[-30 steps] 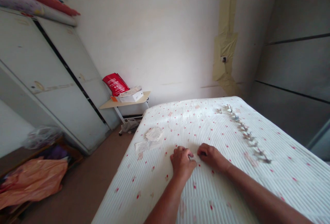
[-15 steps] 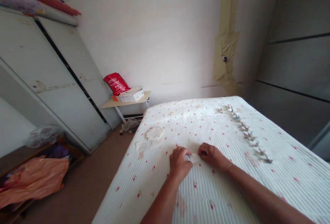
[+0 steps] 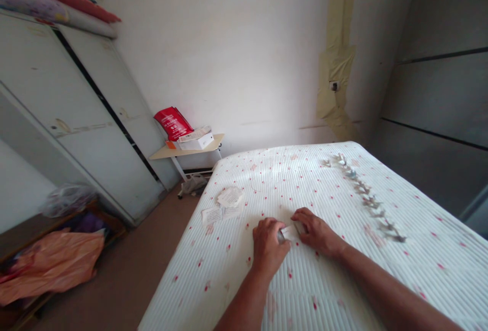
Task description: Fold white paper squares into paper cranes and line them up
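A small piece of white paper (image 3: 291, 233) lies between my two hands, low over the bed's white quilted cover. My left hand (image 3: 269, 243) is closed on its left end, with the fingers curled and the thumb in front. My right hand (image 3: 317, 233) has bent fingers at the right edge of the paper, pinching it there; the fingertips are partly hidden. To the left lie several loose printed paper pieces (image 3: 230, 197). On the right, a long row of small folded paper figures (image 3: 369, 200) runs toward the far side of the bed.
The bed cover (image 3: 282, 280) has red dots and stripes. Beyond its far left corner stands a small table (image 3: 162, 154) with a red bag (image 3: 173, 123) and a white box (image 3: 198, 141). A wardrobe (image 3: 91, 138) and an orange plastic bag (image 3: 53, 265) are at the left.
My right fingers have shifted and spread a little on the paper, and my left hand has turned slightly. More of the paper's pale face shows. The row of figures is unchanged.
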`<state>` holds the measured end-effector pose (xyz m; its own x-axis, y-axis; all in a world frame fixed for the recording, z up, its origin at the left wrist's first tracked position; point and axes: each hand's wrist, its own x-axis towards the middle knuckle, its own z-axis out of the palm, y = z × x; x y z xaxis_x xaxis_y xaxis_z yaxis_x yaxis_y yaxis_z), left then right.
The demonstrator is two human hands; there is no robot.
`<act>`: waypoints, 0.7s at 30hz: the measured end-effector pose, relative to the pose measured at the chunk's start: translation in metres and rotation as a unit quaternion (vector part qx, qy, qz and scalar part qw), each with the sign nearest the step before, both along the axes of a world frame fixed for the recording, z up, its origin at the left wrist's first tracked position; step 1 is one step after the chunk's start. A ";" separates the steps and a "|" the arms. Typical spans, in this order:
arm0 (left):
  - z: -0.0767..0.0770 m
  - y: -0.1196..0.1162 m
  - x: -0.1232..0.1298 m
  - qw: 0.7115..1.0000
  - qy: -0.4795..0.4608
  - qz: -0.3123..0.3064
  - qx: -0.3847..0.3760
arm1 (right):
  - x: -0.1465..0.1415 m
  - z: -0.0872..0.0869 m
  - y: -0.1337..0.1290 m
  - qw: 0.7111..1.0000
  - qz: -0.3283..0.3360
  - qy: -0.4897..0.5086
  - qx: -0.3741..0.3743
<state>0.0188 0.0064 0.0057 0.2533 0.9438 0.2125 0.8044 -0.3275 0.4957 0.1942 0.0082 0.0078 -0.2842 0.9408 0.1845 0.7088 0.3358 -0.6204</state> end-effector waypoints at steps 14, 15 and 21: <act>-0.009 -0.002 0.000 0.995 -0.046 -0.046 0.081 | 0.002 -0.005 -0.005 0.999 0.014 0.022 0.044; -0.009 -0.002 0.000 0.994 -0.046 -0.044 0.083 | 0.003 -0.005 -0.005 0.999 0.016 0.019 0.048; -0.011 0.002 -0.002 0.995 -0.051 -0.028 0.080 | 0.005 0.003 -0.009 0.993 0.055 0.029 0.102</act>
